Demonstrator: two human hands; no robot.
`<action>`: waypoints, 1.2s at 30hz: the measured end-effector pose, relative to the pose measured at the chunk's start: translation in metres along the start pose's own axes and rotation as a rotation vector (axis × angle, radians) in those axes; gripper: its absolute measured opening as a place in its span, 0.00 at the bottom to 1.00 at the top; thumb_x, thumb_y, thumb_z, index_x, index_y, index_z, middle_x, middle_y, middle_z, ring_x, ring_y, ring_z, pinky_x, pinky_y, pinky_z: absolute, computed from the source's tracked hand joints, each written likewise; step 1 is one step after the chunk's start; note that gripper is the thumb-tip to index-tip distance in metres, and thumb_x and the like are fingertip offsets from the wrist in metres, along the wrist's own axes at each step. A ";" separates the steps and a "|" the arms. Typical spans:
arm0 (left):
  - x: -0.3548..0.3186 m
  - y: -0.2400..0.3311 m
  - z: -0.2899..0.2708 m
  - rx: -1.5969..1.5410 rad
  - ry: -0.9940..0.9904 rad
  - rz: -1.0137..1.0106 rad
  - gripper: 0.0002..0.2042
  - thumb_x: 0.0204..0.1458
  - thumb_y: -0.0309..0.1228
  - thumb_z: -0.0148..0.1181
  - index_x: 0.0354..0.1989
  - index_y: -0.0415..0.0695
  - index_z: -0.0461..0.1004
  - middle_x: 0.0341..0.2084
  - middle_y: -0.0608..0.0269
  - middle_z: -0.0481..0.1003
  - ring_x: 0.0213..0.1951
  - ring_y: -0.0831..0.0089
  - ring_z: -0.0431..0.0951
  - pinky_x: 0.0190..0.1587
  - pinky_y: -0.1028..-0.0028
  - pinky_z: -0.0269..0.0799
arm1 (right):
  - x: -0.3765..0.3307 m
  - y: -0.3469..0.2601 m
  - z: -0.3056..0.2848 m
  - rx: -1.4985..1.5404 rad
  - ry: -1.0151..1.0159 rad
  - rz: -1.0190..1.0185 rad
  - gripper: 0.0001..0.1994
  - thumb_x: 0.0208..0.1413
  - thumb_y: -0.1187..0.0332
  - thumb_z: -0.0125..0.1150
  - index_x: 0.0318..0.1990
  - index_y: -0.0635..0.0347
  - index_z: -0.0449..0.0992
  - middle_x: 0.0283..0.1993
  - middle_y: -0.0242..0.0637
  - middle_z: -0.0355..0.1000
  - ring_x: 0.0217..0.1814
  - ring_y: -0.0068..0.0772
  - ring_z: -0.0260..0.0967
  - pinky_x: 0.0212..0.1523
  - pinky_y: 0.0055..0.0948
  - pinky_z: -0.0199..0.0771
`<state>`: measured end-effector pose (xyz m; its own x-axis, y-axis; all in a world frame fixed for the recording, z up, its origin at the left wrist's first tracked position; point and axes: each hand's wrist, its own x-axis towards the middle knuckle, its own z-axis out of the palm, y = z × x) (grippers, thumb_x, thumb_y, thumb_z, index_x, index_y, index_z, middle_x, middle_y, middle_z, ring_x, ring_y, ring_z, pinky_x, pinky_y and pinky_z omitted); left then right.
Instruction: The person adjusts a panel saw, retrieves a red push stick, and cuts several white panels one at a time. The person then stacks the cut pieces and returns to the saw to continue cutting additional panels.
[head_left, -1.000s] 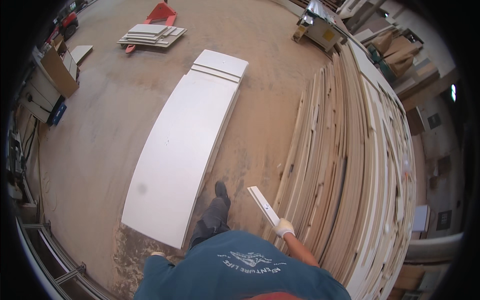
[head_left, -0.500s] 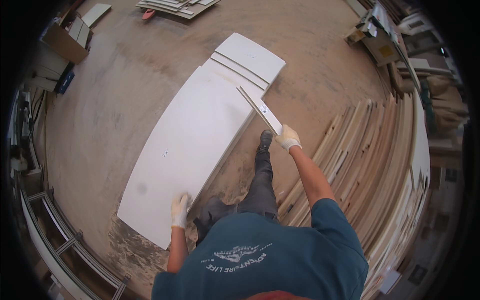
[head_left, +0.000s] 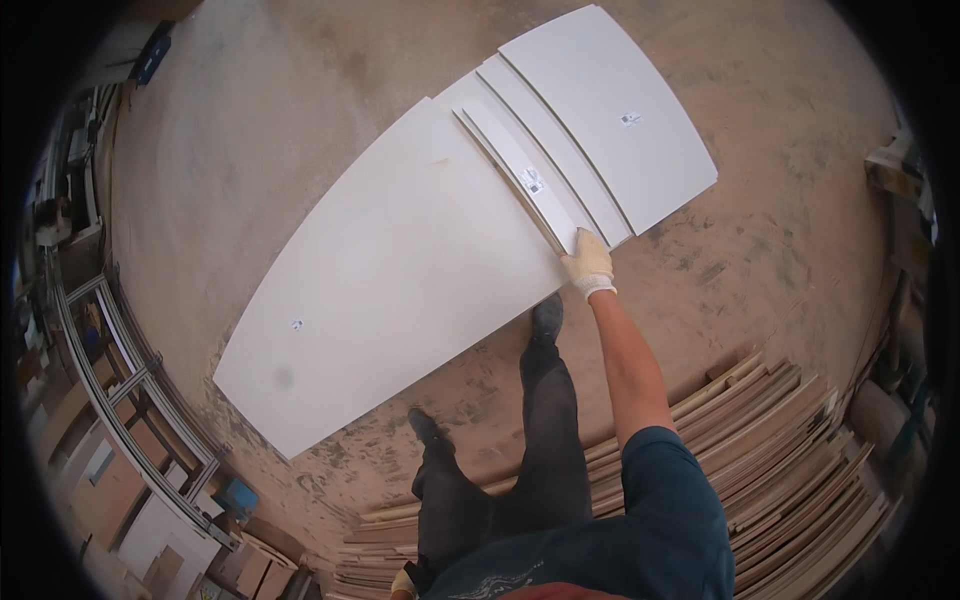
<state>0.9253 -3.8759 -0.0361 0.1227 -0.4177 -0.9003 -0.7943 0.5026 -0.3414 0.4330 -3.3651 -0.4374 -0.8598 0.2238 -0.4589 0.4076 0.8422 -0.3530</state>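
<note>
My right hand (head_left: pixel 590 265), in a cream work glove, is closed around the near end of a narrow white board (head_left: pixel 507 150) with a small label on it. The board lies along or just over the far part of a large white panel (head_left: pixel 390 250) on the floor; I cannot tell whether it fully touches. Beyond it are another narrow white strip (head_left: pixel 555 145) and a wide white panel (head_left: pixel 650 110), also labelled. Low at the bottom edge, beside my hip, only a bit of my gloved left hand (head_left: pixel 403 583) shows, its fingers hidden.
Long wooden strips (head_left: pixel 770 450) lie stacked on the floor behind my legs to the right. A metal frame (head_left: pixel 130 380) stands along the left, with boards and a blue object (head_left: pixel 237 497) near it. My feet are by the large panel's near edge.
My right hand has brought the narrow board down and across, in line with the other strips. My left hand has left the large panel and drawn back to my side. The view has turned.
</note>
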 end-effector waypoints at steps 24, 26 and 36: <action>0.010 0.031 -0.064 0.311 -0.033 0.241 0.12 0.55 0.35 0.60 0.43 0.45 0.83 0.35 0.54 0.84 0.40 0.59 0.85 0.45 0.62 0.79 | -0.113 0.044 -0.015 0.115 -0.278 0.050 0.16 0.56 0.65 0.58 0.49 0.57 0.82 0.53 0.51 0.79 0.56 0.57 0.76 0.59 0.48 0.75; 0.047 0.043 -0.096 0.488 -0.042 0.386 0.12 0.55 0.35 0.61 0.43 0.45 0.83 0.34 0.54 0.84 0.39 0.59 0.85 0.45 0.62 0.79 | -0.196 0.039 -0.031 0.088 -0.549 0.062 0.14 0.56 0.65 0.57 0.45 0.56 0.86 0.50 0.51 0.81 0.54 0.57 0.78 0.57 0.48 0.77; 0.129 0.249 -0.268 0.628 -0.022 0.754 0.11 0.52 0.37 0.63 0.24 0.44 0.78 0.25 0.53 0.80 0.29 0.59 0.81 0.33 0.55 0.76 | -0.722 -0.184 -0.044 0.599 -0.447 0.595 0.33 0.59 0.42 0.58 0.62 0.58 0.77 0.61 0.53 0.76 0.64 0.55 0.72 0.62 0.47 0.71</action>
<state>0.5837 -4.0080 -0.1650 -0.2707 0.1886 -0.9440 -0.2089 0.9457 0.2489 0.9654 -3.6602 -0.0050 -0.3141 0.2223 -0.9230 0.9366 0.2319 -0.2628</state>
